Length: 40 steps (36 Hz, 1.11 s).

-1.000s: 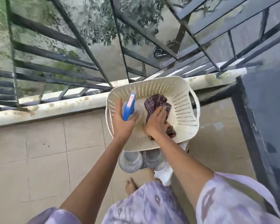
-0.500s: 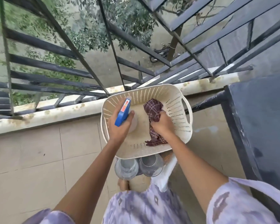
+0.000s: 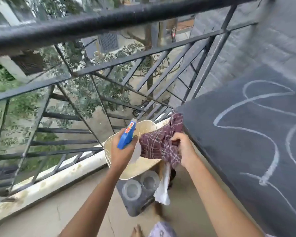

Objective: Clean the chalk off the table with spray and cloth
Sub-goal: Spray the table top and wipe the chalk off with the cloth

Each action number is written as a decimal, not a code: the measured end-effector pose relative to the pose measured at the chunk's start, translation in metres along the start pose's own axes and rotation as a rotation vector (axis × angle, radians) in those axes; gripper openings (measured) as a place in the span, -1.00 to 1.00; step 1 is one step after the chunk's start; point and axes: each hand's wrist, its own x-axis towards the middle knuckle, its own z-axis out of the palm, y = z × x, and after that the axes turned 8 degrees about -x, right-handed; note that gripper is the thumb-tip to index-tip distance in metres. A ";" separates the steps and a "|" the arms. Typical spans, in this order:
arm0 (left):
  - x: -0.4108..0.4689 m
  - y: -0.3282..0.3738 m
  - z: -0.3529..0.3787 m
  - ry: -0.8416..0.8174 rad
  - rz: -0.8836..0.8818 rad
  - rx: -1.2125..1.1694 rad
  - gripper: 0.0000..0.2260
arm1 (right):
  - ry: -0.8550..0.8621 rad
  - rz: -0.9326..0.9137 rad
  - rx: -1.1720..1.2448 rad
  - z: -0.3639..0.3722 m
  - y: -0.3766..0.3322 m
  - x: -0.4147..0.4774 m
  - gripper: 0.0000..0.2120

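Two hands over a perforated cream basket: the left hand wraps its fingers round a blue plastic spray bottle. Right hand fingers clutch a crumpled checked cloth beside the dark, chalk-scrawled table.

Change over the last second. The left hand, gripping the spray bottle, and the right hand, gripping the cloth, are no longer down inside the basket. Both are now raised above it. The cloth, earlier lying on the basket floor, now hangs from the right hand, and its upper corner reaches the near edge of the table. The view has swung up and to the right: the table top with its chalk lines now fills the right side, the top rail of the railing crosses the upper frame, and the hands hide much of the basket.
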 end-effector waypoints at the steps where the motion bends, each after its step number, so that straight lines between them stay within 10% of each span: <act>1: -0.004 0.015 0.004 -0.020 0.008 -0.005 -0.79 | 0.008 -0.010 0.048 -0.004 -0.008 -0.014 -0.91; 5: -0.016 0.055 0.024 -0.094 0.082 -0.038 -0.75 | 0.027 -0.069 0.116 -0.028 -0.036 -0.057 -0.93; 9: -0.028 0.085 0.048 -0.191 0.113 -0.054 -0.90 | 0.162 -0.106 -0.133 -0.051 -0.051 -0.090 -0.30; 15: -0.045 0.102 0.085 -0.271 0.101 0.045 -0.86 | 0.409 -0.374 -0.230 -0.095 -0.069 -0.111 -0.69; 22: -0.054 0.092 0.131 -0.232 0.011 0.126 -0.82 | 0.681 -0.501 -0.717 -0.151 -0.095 -0.117 -0.33; 28: -0.060 0.080 0.174 -0.159 -0.061 0.257 -0.74 | 0.753 -0.507 -1.190 -0.198 -0.116 -0.111 -0.44; 40: -0.066 0.062 0.204 -0.057 -0.129 0.273 -0.77 | 0.634 -0.497 -1.038 -0.240 -0.144 -0.094 -0.55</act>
